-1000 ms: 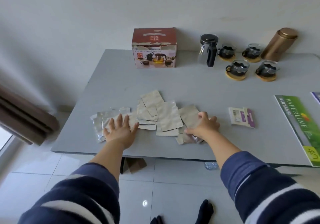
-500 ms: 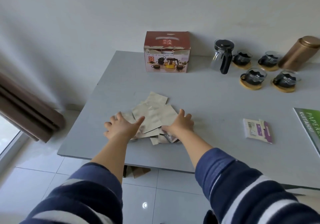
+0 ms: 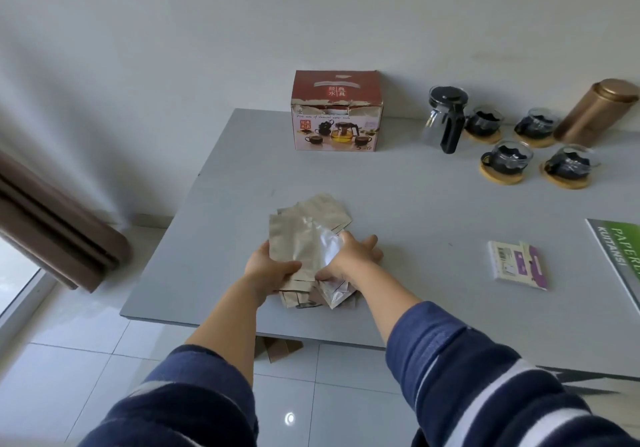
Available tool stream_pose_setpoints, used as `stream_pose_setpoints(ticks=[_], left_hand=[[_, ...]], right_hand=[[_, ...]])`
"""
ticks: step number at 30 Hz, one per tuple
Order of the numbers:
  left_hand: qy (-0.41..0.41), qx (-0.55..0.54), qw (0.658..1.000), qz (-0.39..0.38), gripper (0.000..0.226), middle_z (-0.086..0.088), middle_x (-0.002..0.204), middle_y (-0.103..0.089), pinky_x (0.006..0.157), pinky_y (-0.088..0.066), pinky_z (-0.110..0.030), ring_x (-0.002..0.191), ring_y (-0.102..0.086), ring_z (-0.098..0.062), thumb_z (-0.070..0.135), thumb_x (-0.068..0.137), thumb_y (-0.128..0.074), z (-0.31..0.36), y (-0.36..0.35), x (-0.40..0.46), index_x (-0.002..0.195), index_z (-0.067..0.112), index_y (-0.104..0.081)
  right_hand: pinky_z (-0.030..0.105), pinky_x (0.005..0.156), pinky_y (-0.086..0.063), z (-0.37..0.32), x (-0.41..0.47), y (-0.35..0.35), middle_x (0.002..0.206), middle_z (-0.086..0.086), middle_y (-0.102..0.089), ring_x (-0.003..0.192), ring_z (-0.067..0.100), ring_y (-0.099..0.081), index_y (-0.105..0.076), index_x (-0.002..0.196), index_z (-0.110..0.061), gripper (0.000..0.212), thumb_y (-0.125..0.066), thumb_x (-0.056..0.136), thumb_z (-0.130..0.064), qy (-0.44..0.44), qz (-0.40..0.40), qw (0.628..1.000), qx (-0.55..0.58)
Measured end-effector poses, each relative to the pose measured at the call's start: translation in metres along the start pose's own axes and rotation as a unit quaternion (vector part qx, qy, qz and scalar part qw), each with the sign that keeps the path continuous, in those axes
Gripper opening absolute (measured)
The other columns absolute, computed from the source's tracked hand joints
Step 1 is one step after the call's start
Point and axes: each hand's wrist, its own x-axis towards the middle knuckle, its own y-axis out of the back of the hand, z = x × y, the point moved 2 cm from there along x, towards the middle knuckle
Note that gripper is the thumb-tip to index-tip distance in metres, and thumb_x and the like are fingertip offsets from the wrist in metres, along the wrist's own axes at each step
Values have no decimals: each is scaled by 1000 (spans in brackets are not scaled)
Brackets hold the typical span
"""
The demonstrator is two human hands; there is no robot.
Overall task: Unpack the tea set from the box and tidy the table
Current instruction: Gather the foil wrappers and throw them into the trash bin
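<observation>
A bunched stack of silvery-beige foil pouches [image 3: 301, 232] lies near the front edge of the grey table [image 3: 398, 211]. My left hand [image 3: 268, 268] grips the stack's left side, thumb on top. My right hand [image 3: 349, 256] presses against its right side, fingers partly spread over the pouches. The red tea set box [image 3: 336, 111] stands shut at the back. To its right are the glass teapot [image 3: 445, 117] with a black handle and lid, and several glass cups on wooden coasters [image 3: 504, 162].
A copper-coloured canister [image 3: 595, 111] stands at the back right. A small white and purple packet [image 3: 517, 268] lies right of my hands. A green book [image 3: 620, 256] sits at the right edge. Brown curtain [image 3: 52, 228] hangs at left; cardboard lies on the floor under the table.
The pouches were spread out across the table; both hands have swept inward and gathered them into one stack, now gripped from both sides.
</observation>
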Motion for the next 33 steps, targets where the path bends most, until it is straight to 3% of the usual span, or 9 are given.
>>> stream_pose_setpoints(ticks=[5,9,11,15,18,23,27,30,33], left_hand=[[-5,-49,999,3,66,1,98,-58,75,-59,-44,97,-65,-29,1,81,-73,-5,-5,-10,136,23,-44],[15,-107,994,-35,68,-15,120,-61,50,-55,-32,95,-67,-36,2,78,-75,-3,-7,-22,137,17,-43],[12,-112,992,-47,66,-18,119,-61,41,-51,-26,81,-67,-33,1,79,-74,2,-9,-29,136,16,-43],[-5,-114,991,-68,66,-20,121,-60,39,-50,-23,68,-67,-30,1,80,-73,17,-17,-40,136,17,-41],[-21,-106,990,-94,63,-19,122,-59,41,-53,-26,74,-67,-31,-1,81,-72,36,-33,-50,133,17,-43],[-61,-48,986,-147,60,-17,118,-60,45,-57,-29,80,-66,-30,0,81,-72,71,-90,-70,132,14,-44],[-91,-9,975,-202,47,-18,116,-60,47,-60,-34,90,-66,-36,-2,82,-71,88,-159,-94,116,20,-46],[-104,9,963,-250,45,-18,115,-61,50,-60,-36,96,-67,-37,-4,81,-71,95,-218,-115,114,18,-48],[-128,46,946,-295,54,-15,115,-62,75,-61,-45,104,-65,-37,-1,79,-74,95,-286,-142,125,12,-49]], right_hand=[[31,85,-50,14,-13,2,138,9,-30,117,28,-48,-29,141,-34,92,-83,66,-37,15,-4,983,183],[31,90,-45,31,-28,8,147,7,-40,127,27,-46,-22,148,-17,97,-82,73,-20,23,-29,936,350],[25,77,-45,39,-38,15,148,6,-40,124,26,-48,-24,149,-14,90,-78,77,-14,29,-40,921,386],[28,57,-50,51,-53,32,124,8,-57,74,11,-58,-36,143,-12,72,-72,82,-4,50,-30,902,428],[29,56,-52,68,-65,47,93,-2,-58,69,11,-61,-40,140,-12,67,-71,81,-2,47,9,889,456],[33,65,-56,124,-82,78,100,3,-63,81,19,-64,-43,136,-14,63,-72,81,-5,20,84,868,489],[36,86,-55,191,-100,99,118,6,-54,99,20,-64,-42,137,-18,62,-70,83,-8,-29,136,849,511],[34,70,-54,251,-115,110,121,12,-60,88,21,-62,-43,136,-14,60,-69,82,-7,-51,172,828,531],[26,58,-48,319,-138,116,123,13,-61,80,18,-61,-42,138,-16,63,-69,82,-6,-87,211,800,555]])
